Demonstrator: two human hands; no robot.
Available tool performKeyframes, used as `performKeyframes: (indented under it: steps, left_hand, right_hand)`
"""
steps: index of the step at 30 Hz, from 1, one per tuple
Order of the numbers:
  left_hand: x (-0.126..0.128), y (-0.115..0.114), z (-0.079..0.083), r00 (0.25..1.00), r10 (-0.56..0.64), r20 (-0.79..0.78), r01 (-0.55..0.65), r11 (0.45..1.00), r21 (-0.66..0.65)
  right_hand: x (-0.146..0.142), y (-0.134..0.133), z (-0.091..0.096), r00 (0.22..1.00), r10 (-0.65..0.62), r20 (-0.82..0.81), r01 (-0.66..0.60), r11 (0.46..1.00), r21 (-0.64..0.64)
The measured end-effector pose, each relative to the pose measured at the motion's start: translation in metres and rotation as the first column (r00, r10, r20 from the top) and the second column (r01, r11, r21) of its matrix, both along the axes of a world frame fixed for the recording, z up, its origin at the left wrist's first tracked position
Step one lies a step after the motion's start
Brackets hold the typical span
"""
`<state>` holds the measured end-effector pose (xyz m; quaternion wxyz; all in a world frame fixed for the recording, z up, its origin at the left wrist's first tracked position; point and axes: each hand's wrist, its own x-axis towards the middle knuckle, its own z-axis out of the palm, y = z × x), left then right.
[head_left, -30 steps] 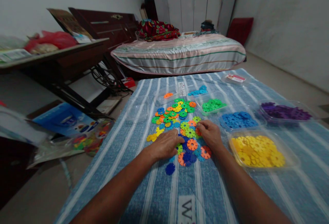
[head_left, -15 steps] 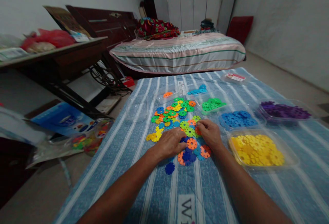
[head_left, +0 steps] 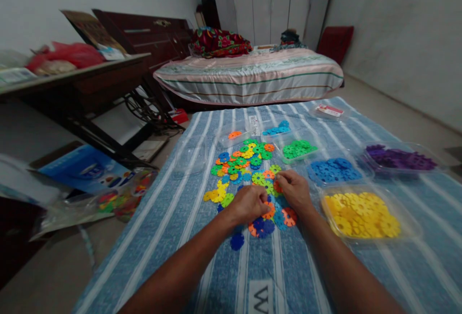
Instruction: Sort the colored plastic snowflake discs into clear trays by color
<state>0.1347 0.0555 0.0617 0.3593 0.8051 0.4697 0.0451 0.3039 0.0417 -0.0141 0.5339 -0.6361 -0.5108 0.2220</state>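
Note:
My left hand [head_left: 249,204] is closed low over the pile, its thumb and fingertips pinched at the edge of an orange notched plastic disc [head_left: 269,211]. To the right of it, my right hand [head_left: 295,190] pinches another orange notched disc [head_left: 277,187], partly covered by the fingers. Around both hands lie mixed discs: lime green ones [head_left: 258,178], yellow ones [head_left: 218,194], green ones [head_left: 240,161] and dark blue ones [head_left: 266,228]. A single dark blue disc [head_left: 237,241] lies apart, near my left forearm.
Clear plastic boxes hold sorted discs: yellow [head_left: 364,215], blue [head_left: 334,169], purple [head_left: 400,157], green [head_left: 299,149], light blue [head_left: 277,129] and orange [head_left: 234,135]. A clear box [head_left: 189,161] stands left of the pile. Beyond the striped cloth [head_left: 151,237] is a bed [head_left: 249,76].
My left hand has shifted right and closer to me, its fingers drawing together at the orange disc and uncovering a lime green disc. My right hand stays nearly in place.

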Motion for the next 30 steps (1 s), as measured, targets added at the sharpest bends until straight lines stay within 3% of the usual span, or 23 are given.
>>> performKeyframes:
  steps: [2,6,8,9,12,14,17,21,24,26,28,30]
  left_hand:
    - [-0.005,0.006,-0.001,0.985,0.092,0.148,-0.064,0.98,-0.187]
    - [-0.015,0.028,0.007,0.879,0.397,0.264,-0.249,0.855,-0.455]
    - [-0.018,0.048,0.019,0.755,0.575,0.316,-0.385,0.778,-0.496]
    - [-0.018,0.059,0.028,0.657,0.662,0.361,-0.454,0.73,-0.511]
    - [-0.018,0.097,0.054,0.496,0.715,0.492,-0.536,0.698,-0.474]
    - [-0.017,0.115,0.067,0.441,0.711,0.549,-0.563,0.695,-0.447]
    - [-0.011,0.118,0.068,0.49,0.69,0.532,-0.553,0.718,-0.423]
    - [0.001,0.078,0.044,0.715,0.549,0.434,-0.409,0.831,-0.377]
    - [0.011,0.039,0.025,0.88,0.339,0.333,-0.213,0.908,-0.36]
    - [0.016,0.019,0.018,0.971,0.062,0.233,-0.009,0.975,-0.222]
    - [0.022,0.004,0.014,0.985,-0.121,0.122,0.131,0.988,-0.08]
    - [0.029,-0.006,0.014,0.978,-0.205,0.028,0.205,0.978,0.029]
  right_hand:
    - [0.0,0.0,0.0,1.0,0.002,0.001,-0.002,1.0,-0.001]
    - [0.0,0.0,0.0,1.0,0.01,-0.005,-0.01,1.0,0.006]
    - [0.0,0.0,0.0,1.0,0.011,-0.001,-0.011,1.0,0.016]
    - [-0.001,0.001,0.0,1.0,0.008,-0.001,-0.008,1.0,0.022]
    - [-0.001,0.001,-0.001,1.0,0.002,-0.004,-0.002,1.0,0.028]
    - [-0.001,0.001,-0.001,1.0,0.009,-0.006,-0.009,0.999,0.032]
    - [-0.001,0.001,-0.001,1.0,0.015,-0.007,-0.015,0.999,0.035]
    - [-0.001,0.002,-0.001,1.0,0.01,-0.009,-0.01,1.0,0.023]
    - [0.0,0.003,0.0,1.0,0.006,-0.019,-0.006,1.0,0.016]
    - [0.0,0.003,0.0,1.0,0.0,-0.025,0.001,1.0,0.006]
    - [0.0,0.003,0.001,1.0,-0.007,-0.03,0.007,1.0,-0.003]
    - [-0.001,0.002,0.002,0.999,-0.009,-0.039,0.009,1.0,-0.008]
